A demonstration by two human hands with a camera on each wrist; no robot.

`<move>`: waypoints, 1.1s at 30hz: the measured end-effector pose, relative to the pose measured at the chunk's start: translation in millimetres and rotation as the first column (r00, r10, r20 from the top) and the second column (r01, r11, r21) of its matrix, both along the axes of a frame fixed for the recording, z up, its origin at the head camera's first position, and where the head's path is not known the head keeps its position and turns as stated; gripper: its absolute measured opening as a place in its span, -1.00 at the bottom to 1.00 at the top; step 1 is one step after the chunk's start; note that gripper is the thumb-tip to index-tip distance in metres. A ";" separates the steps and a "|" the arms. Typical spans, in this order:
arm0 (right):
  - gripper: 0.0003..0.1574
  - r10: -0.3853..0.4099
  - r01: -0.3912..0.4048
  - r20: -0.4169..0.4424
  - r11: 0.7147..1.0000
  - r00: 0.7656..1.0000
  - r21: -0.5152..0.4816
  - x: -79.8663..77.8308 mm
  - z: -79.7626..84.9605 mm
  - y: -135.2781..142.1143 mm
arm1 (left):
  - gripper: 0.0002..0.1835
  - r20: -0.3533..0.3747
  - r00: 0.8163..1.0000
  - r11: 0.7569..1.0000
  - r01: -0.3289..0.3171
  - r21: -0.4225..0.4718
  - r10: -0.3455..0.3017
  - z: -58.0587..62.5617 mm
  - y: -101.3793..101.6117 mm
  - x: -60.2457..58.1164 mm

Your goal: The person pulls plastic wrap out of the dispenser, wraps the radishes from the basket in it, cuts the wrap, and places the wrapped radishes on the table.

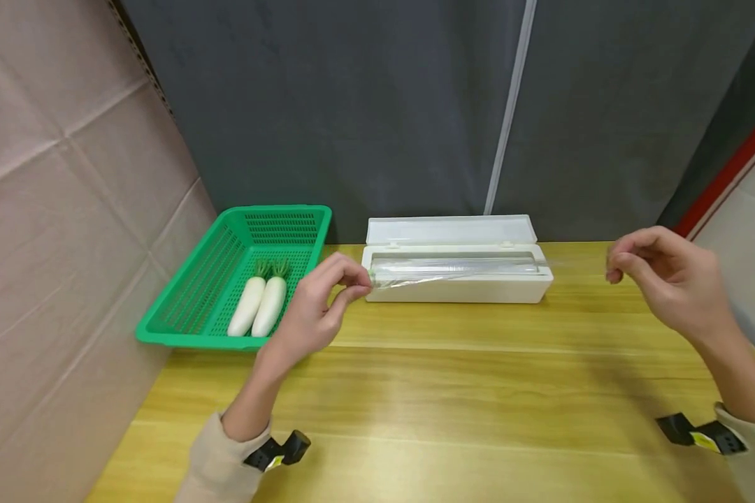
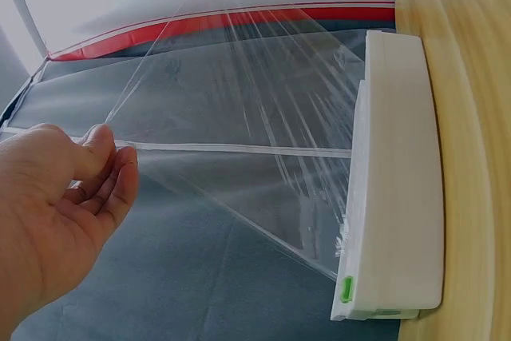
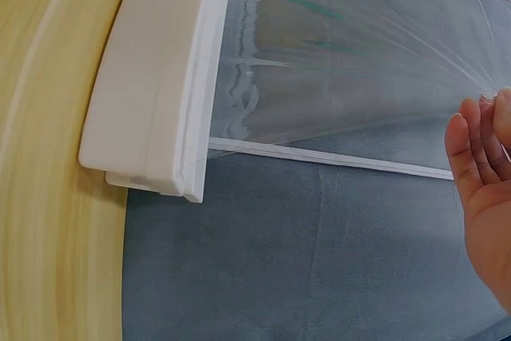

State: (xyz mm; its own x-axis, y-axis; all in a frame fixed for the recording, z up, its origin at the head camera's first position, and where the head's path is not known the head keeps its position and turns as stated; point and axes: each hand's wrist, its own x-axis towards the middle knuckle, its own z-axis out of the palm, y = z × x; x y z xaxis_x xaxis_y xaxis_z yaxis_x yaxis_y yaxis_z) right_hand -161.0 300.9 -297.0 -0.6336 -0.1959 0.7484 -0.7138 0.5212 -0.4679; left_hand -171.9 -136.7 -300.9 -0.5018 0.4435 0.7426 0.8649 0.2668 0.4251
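A sheet of clear plastic wrap [image 2: 263, 93] stretches from a white wrap dispenser box [image 1: 459, 291] up to both hands. My left hand [image 1: 319, 304] pinches one corner of the film between thumb and fingers, in front of the box's left end. Out to the right of the box, my right hand [image 1: 673, 279] pinches the other corner. The dispenser's lid [image 1: 451, 230] stands raised at the back, and the wrap comes out of the open top. Creases fan through the film toward the right hand's fingertips [image 3: 487, 101].
A green plastic basket [image 1: 157, 334] stands on the left of the wooden table [image 1: 453, 405], with two white radishes [image 1: 259, 307] lying in it. Behind the box hangs a dark grey curtain [image 1: 352, 119]. A pale cloth wall [image 1: 63, 251] closes off the left side.
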 end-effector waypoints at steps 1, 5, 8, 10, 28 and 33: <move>-0.85 0.001 -0.001 0.001 1.000 1.000 0.017 1.3 -0.8 1.3 | -0.79 0.004 1.000 1.000 0.004 -0.011 -0.004 -1.6 0.2 1.4; -0.89 0.020 -0.020 0.001 0.998 1.000 0.064 5.4 -3.7 4.7 | -0.78 0.036 0.999 0.999 0.030 -0.045 -0.029 -8.1 1.3 7.0; -0.87 0.038 -0.037 0.000 0.996 0.999 0.079 7.3 -7.1 6.5 | -0.79 0.070 0.996 0.996 0.064 -0.067 -0.059 -13.1 3.4 10.9; -0.94 0.048 -0.048 -0.002 0.995 0.999 0.083 7.7 -10.4 7.7 | -0.79 0.089 0.993 0.993 0.088 -0.082 -0.080 -17.2 5.2 13.0; -0.66 0.214 -0.239 0.152 0.955 0.965 0.173 21.5 -35.9 12.7 | -0.85 0.321 0.939 0.955 0.202 -0.218 -0.125 -50.3 0.2 21.9; -0.54 0.298 -0.340 0.242 0.928 0.924 0.154 26.4 -48.4 11.3 | -0.91 0.388 0.919 0.933 0.198 -0.301 -0.070 -57.9 -5.1 23.6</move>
State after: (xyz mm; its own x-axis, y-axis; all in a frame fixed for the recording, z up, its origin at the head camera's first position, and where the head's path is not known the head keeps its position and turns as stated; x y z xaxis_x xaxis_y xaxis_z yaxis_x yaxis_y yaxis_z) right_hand -134.5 312.2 -345.4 -0.6520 -0.5384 0.5338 -0.7528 0.3759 -0.5404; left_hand -148.4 -141.7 -358.8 -0.6265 0.7113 0.3186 0.7026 0.3386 0.6258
